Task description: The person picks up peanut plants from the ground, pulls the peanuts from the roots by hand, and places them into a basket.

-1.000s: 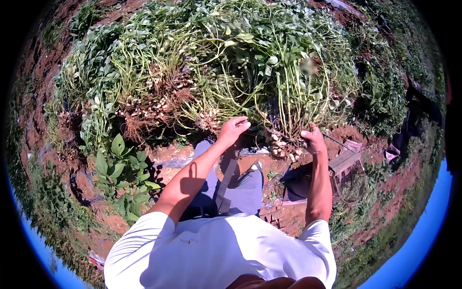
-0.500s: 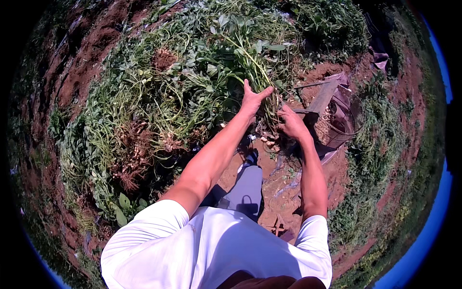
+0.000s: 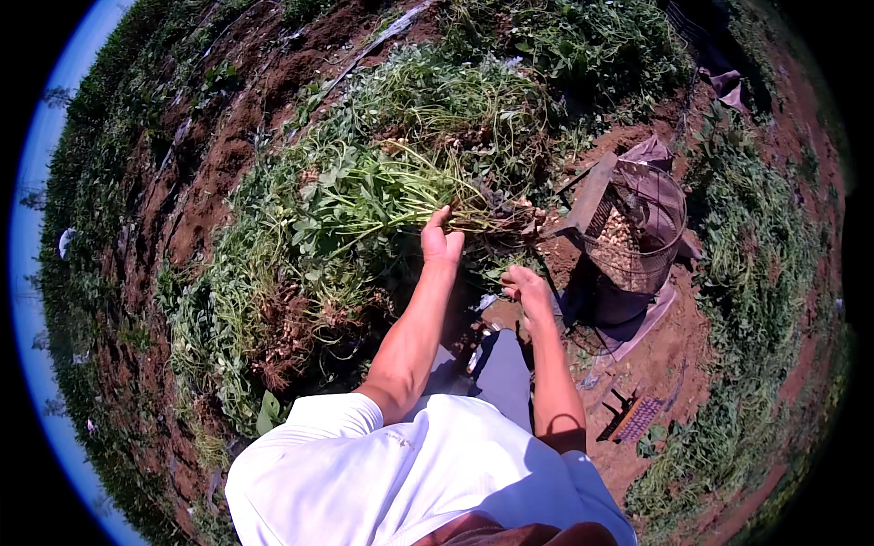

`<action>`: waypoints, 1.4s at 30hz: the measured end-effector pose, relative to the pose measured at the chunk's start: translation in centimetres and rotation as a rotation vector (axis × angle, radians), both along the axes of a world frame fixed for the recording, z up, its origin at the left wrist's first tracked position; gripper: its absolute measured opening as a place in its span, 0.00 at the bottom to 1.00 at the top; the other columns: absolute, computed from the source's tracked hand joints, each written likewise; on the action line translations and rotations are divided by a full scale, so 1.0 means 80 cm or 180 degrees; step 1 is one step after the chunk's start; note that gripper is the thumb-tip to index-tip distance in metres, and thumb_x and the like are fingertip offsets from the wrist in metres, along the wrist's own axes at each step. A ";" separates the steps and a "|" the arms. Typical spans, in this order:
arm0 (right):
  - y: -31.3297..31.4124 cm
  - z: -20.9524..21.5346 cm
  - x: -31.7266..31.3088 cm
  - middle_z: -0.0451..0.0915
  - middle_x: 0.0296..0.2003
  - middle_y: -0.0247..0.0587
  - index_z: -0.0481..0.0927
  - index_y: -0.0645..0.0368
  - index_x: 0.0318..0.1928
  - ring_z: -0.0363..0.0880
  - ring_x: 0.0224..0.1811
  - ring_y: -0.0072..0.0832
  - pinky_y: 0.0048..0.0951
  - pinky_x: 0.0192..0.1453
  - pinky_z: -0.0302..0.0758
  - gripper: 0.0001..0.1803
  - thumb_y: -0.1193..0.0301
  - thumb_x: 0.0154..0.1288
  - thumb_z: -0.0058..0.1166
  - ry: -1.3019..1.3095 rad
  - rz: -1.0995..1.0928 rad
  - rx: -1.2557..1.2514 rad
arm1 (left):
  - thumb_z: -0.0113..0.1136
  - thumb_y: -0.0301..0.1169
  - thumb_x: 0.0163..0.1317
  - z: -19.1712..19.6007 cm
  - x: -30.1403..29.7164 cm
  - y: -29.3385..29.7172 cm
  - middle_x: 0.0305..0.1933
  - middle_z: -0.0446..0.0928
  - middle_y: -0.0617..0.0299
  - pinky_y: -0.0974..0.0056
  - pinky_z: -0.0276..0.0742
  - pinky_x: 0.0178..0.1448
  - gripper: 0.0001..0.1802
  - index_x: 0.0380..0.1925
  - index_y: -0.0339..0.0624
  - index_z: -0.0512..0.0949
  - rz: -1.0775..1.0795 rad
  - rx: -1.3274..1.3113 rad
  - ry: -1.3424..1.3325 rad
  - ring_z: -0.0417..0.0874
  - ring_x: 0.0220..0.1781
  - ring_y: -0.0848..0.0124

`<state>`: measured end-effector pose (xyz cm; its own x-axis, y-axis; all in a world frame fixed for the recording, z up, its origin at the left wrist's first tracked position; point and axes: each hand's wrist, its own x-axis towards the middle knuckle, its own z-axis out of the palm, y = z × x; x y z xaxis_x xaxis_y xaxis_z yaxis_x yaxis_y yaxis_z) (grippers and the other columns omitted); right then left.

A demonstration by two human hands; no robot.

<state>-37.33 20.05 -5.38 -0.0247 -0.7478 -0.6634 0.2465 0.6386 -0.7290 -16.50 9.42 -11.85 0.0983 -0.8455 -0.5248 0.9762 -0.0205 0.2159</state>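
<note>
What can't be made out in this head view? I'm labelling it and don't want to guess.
- Left hand: palm side hidden; the uprooted green leafy plant bunch covers its grip.
- Right hand: anything between its fingers is too small to tell.
- Round wire mesh basket: its pale contents are too small to identify.
- Feet: hidden by the white shirt.

Left hand (image 3: 442, 240) raised, arm extended forward, fingers closed in a grip. Right hand (image 3: 528, 288) lower, fingers loosely curled.
</note>
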 end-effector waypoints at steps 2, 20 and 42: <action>-0.015 -0.025 0.026 0.80 0.50 0.46 0.78 0.64 0.53 0.81 0.46 0.36 0.38 0.56 0.76 0.24 0.59 0.65 0.64 -0.1697 -0.0684 0.0033 | 0.53 0.27 0.69 0.012 -0.027 0.022 0.56 0.79 0.50 0.51 0.66 0.72 0.15 0.51 0.30 0.78 -0.0356 -0.0367 0.0171 0.78 0.59 0.55; -0.186 -0.113 0.105 0.83 0.46 0.46 0.78 0.65 0.48 0.81 0.48 0.42 0.42 0.59 0.77 0.19 0.67 0.60 0.53 -0.3164 -0.2612 -0.0907 | 0.57 0.11 0.51 0.210 0.019 -0.083 0.60 0.77 0.51 0.59 0.76 0.64 0.30 0.57 0.41 0.77 -0.1895 -0.3634 -0.6209 0.77 0.63 0.54; -0.146 -0.148 0.059 0.81 0.48 0.49 0.77 0.62 0.53 0.81 0.48 0.42 0.44 0.56 0.79 0.21 0.61 0.68 0.45 -0.4250 -0.2977 -0.1110 | 0.69 0.42 0.56 0.120 -0.059 -0.121 0.37 0.73 0.53 0.56 0.74 0.45 0.17 0.34 0.39 0.80 -0.1824 -0.4388 -0.6597 0.74 0.39 0.55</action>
